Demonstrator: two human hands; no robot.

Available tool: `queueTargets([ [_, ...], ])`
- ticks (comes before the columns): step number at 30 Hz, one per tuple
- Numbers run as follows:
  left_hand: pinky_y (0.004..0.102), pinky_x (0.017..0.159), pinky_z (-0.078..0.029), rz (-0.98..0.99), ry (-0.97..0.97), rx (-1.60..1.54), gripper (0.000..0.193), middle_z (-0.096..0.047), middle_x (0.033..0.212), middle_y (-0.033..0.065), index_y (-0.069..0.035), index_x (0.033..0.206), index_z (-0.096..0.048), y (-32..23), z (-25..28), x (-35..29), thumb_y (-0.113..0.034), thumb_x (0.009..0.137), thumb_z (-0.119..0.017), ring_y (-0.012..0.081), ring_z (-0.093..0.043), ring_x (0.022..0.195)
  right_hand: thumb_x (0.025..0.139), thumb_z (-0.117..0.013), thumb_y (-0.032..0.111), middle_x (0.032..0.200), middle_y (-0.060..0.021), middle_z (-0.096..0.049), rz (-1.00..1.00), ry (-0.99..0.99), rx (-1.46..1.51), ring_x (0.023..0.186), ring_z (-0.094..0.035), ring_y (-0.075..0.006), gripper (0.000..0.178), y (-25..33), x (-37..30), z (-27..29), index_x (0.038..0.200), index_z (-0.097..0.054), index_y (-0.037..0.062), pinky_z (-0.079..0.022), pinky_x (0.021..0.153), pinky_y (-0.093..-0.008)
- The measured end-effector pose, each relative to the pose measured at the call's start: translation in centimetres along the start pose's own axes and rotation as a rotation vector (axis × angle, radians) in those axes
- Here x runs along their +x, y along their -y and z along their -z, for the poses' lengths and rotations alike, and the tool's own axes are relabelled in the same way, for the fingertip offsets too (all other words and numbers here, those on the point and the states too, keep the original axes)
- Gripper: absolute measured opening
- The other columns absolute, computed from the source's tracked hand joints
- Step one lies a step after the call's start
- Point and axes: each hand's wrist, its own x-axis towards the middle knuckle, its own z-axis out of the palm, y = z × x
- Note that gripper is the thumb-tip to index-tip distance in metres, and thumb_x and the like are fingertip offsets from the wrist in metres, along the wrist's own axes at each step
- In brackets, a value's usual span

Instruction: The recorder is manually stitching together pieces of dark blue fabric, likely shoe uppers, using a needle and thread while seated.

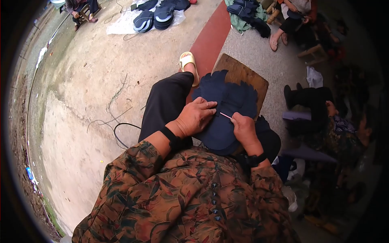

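Dark blue fabric pieces [221,135] with scalloped far edges lie layered in front of me, partly on a brown wooden board [255,83]. My left hand [195,116] rests on the left part of the fabric, its fingers bent and pinched together at a fold or edge there. In my right hand [245,128], closed between thumb and fingers, is a thin pale stick-like tool [226,116]. The tool's far end points left across the fabric, towards my left fingertips. Whether its tip touches the cloth is too small to tell.
Stacks of dark blue pieces [163,18] lie on a plastic sheet at the far left. A dark cable [117,135] loops on the concrete floor left of my leg. People sit at the far left, far right and right. Dark cloth bundles [247,10] lie on green fabric.
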Motion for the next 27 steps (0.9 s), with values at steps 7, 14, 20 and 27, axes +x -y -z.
queueTargets([
  [7, 0.0354, 0.078, -0.051, -0.009, -0.014, -0.009, 0.021, -0.066, 0.113, 0.0119, -0.003, 0.096, -0.07, 0.0, -0.1, 0.0, -0.002, 0.075, -0.068, 0.0272, -0.06, 0.088, 0.082, -0.061, 0.006, 0.061, -0.0201, -0.053, 0.113, -0.024, -0.107, 0.063, -0.058, -0.0408, 0.013, -0.6, 0.7, -0.4, 0.073, -0.052, 0.0057, -0.045, 0.053, -0.0463],
  [14, 0.0349, 0.077, -0.051, -0.024, -0.02, -0.025, 0.019, -0.067, 0.111, 0.0121, -0.003, 0.093, -0.07, 0.0, -0.2, -0.1, -0.004, 0.074, -0.067, 0.0276, -0.059, 0.088, 0.083, -0.058, 0.004, 0.06, -0.0186, -0.052, 0.17, -0.091, -0.04, 0.061, -0.058, -0.0397, 0.014, -0.9, 0.1, -0.9, 0.072, -0.049, 0.0047, -0.044, 0.052, -0.0452],
  [20, 0.0348, 0.076, -0.051, -0.045, -0.024, -0.008, 0.016, -0.067, 0.111, 0.0116, -0.003, 0.091, -0.07, 0.1, -0.3, 0.0, -0.005, 0.076, -0.066, 0.0272, -0.059, 0.087, 0.081, -0.058, 0.004, 0.059, -0.0187, -0.052, 0.248, -0.04, -0.226, 0.061, -0.058, -0.0394, 0.013, -1.0, 0.0, -1.0, 0.073, -0.049, 0.0046, -0.043, 0.051, -0.0457],
  [27, 0.0346, 0.076, -0.051, -0.044, -0.029, -0.019, 0.017, -0.067, 0.11, 0.0142, -0.003, 0.093, -0.07, 0.2, -0.3, -0.2, -0.002, 0.077, -0.068, 0.0272, -0.062, 0.085, 0.079, -0.058, 0.002, 0.06, -0.018, -0.054, 0.154, -0.107, -0.106, 0.062, -0.059, -0.0394, 0.01, -0.8, -0.4, -1.6, 0.074, -0.049, 0.0058, -0.046, 0.054, -0.0475],
])
